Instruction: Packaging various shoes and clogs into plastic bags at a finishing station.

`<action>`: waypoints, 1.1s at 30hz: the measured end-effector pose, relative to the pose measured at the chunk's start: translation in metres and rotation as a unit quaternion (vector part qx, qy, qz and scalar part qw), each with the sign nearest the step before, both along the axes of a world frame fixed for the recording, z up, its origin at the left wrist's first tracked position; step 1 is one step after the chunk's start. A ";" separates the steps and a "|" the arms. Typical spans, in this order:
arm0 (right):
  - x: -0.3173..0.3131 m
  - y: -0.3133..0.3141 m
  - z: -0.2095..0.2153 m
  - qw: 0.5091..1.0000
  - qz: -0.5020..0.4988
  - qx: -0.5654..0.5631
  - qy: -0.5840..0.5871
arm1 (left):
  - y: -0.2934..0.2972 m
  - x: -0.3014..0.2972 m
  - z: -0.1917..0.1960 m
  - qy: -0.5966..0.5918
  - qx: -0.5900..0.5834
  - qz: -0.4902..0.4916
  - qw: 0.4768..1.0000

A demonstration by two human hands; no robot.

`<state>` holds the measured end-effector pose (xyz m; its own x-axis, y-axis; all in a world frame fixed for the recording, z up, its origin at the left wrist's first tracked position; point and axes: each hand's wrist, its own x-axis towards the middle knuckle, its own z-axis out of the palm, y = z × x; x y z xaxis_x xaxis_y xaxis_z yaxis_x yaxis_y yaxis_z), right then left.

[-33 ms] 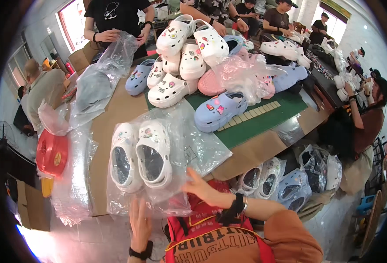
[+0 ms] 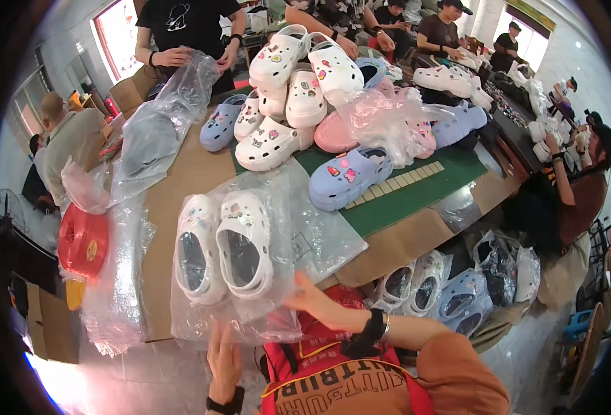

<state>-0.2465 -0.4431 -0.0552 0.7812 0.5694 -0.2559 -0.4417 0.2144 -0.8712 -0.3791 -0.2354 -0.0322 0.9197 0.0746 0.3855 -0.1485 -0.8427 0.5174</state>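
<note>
Pair of white clogs [image 2: 224, 250] in clear plastic bag [image 2: 305, 235] is lying at counter's [image 2: 174, 187] near edge. Right hand [image 2: 314, 301] fingers are spreading apart on bag; left hand [image 2: 224, 360] is touching its lower edge, fingers together. Piled clogs [image 2: 298, 90] are crowding the far side.

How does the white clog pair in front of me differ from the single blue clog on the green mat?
The white clog pair lies inside a clear plastic bag, openings up, on brown cardboard near my hands. The blue clog is unbagged, alone, resting sideways on the green mat. Both have thick soles and small decorative charms.
</note>
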 end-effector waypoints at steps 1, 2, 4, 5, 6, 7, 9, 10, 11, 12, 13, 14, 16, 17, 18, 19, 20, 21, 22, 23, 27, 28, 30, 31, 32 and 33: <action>-0.003 0.004 0.004 1.000 0.016 0.001 0.024 | 0.010 -0.026 -0.018 0.008 -0.017 0.003 1.000; -0.003 0.007 0.011 0.998 0.031 0.002 0.047 | 0.024 -0.044 -0.032 0.016 -0.033 0.004 0.999; 0.000 0.013 0.020 0.993 0.051 0.036 0.104 | 0.055 -0.060 -0.039 -0.110 0.059 0.008 0.992; -0.002 0.018 0.023 0.981 0.073 0.064 0.167 | 0.062 -0.069 -0.039 -0.227 0.147 0.015 0.963; -0.004 0.026 0.020 0.980 0.087 0.060 0.167 | 0.047 -0.056 -0.002 -0.254 0.074 0.047 0.963; -0.003 0.031 0.013 0.975 0.091 0.058 0.192 | 0.032 -0.025 0.038 -0.284 -0.005 0.072 0.956; 0.000 0.037 0.001 0.970 0.106 0.059 0.212 | 0.040 0.004 0.057 -0.184 -0.056 0.120 0.974; -0.001 0.038 -0.005 0.970 0.085 0.067 0.217 | 0.046 0.010 0.052 -0.191 -0.053 0.127 0.972; -0.001 0.043 -0.009 0.970 0.067 0.077 0.222 | 0.056 0.017 0.042 -0.100 -0.025 0.137 0.985; -0.004 0.046 -0.004 0.970 0.081 0.078 0.217 | 0.066 0.022 0.032 -0.008 0.001 0.148 0.989; -0.008 0.047 0.004 0.971 0.095 0.088 0.201 | 0.069 0.023 0.025 -0.015 0.005 0.159 0.987; -0.012 0.049 0.007 0.972 0.103 0.098 0.186 | 0.066 0.025 0.017 -0.006 -0.013 0.135 0.991; -0.012 0.054 -0.014 0.985 0.090 0.063 0.133 | 0.068 0.032 0.008 -0.002 -0.029 0.110 0.994; -0.012 0.055 -0.012 0.982 0.105 0.076 0.138 | 0.071 0.037 0.006 0.042 -0.099 0.094 0.990; -0.012 0.055 -0.011 0.978 0.120 0.089 0.145 | 0.073 0.040 0.006 0.085 -0.170 0.077 0.979; -0.013 0.056 -0.007 0.978 0.123 0.087 0.144 | 0.073 0.041 0.007 0.083 -0.171 0.080 0.979; -0.013 0.055 -0.003 0.972 0.116 0.114 0.170 | 0.063 0.048 0.016 0.002 -0.159 0.054 0.986; -0.012 0.054 0.000 0.964 0.110 0.142 0.196 | 0.056 0.052 0.022 -0.081 -0.144 0.029 0.986; -0.012 0.053 0.000 0.965 0.110 0.141 0.194 | 0.053 0.054 0.021 -0.083 -0.145 0.029 0.986; -0.012 0.052 -0.002 0.951 0.121 0.137 0.250 | 0.052 0.057 0.019 -0.101 -0.076 0.012 0.992; -0.014 0.049 -0.015 0.945 0.151 0.104 0.271 | 0.028 0.061 0.020 -0.078 -0.107 0.125 0.983; -0.014 0.049 -0.015 0.957 0.149 0.058 0.241 | 0.023 0.062 0.027 -0.081 -0.106 0.125 0.983; -0.011 0.051 -0.015 0.933 0.101 0.051 0.343 | 0.013 0.062 0.054 -0.038 -0.272 0.085 0.958; -0.010 0.048 -0.014 0.961 0.113 0.041 0.250 | 0.014 0.061 0.054 -0.038 -0.270 0.089 0.958; -0.010 0.045 -0.013 0.980 0.125 0.032 0.152 | 0.015 0.063 0.052 0.040 -0.235 0.036 0.971; -0.005 0.050 -0.031 0.948 0.109 0.101 0.283 | 0.015 0.064 0.050 0.119 -0.198 -0.015 0.973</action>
<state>-0.2518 -0.3934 -0.0861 0.4096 0.7841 -0.4663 -0.8786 0.2014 -0.4330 -0.3156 -0.2199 0.0178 0.9837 0.1445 0.1073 -0.0063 -0.5681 0.8229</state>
